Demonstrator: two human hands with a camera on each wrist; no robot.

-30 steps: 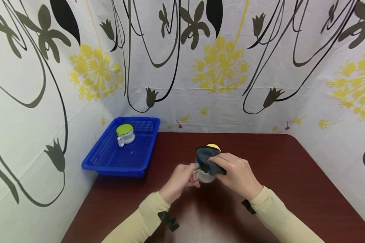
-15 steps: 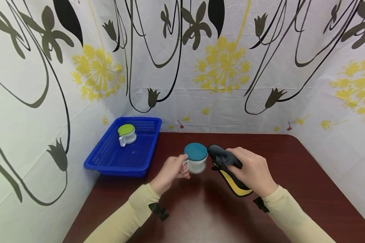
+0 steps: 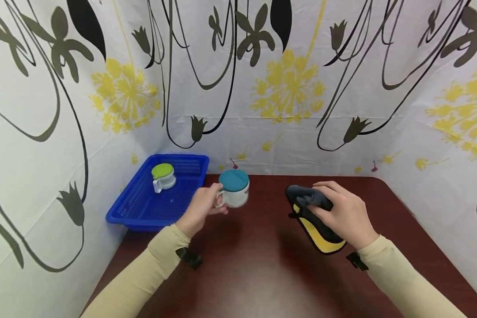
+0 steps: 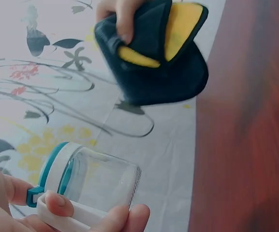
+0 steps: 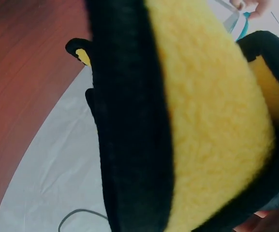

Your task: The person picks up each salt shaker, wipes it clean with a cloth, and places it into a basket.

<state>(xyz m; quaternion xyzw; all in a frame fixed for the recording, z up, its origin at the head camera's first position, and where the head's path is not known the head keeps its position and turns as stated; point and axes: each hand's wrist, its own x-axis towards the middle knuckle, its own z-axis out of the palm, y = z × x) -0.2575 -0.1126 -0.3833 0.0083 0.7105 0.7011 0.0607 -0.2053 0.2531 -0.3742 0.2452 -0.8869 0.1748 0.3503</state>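
The left hand (image 3: pixel 200 208) grips a small clear jar with a teal lid (image 3: pixel 233 188) by its white side handle, fingers curled round the handle and thumb on top. It holds the jar off the worktop (image 3: pixel 262 274), at about 11 o'clock from the middle of the surface and just to the 3 o'clock side of the blue basket (image 3: pixel 123 212). In the left wrist view the jar (image 4: pixel 88 179) lies tilted, its glass body looks empty, and the lid sits closed on it.

The right hand (image 3: pixel 343 214) clutches a dark cloth with a yellow fleecy side (image 3: pixel 316 223), fingers curled over its bunched top end. The cloth hangs down toward the worktop at about 2 o'clock, well apart from the jar. The right wrist view is filled by the cloth (image 5: pixel 187 125), so nothing else of that hand's grip can be read there.

Inside the basket, toward its far end at 12 o'clock, stands a second jar with a green lid (image 3: pixel 163 176).

Judging from the layout, wiping looks finished for this jar and the step in hand is carrying it to the basket. The next move would call for swinging the left hand toward 9 o'clock, clearing the basket's rim, and setting the jar upright on the mesh floor beside the green-lidded one without knocking it, then loosening the fingers from the handle.
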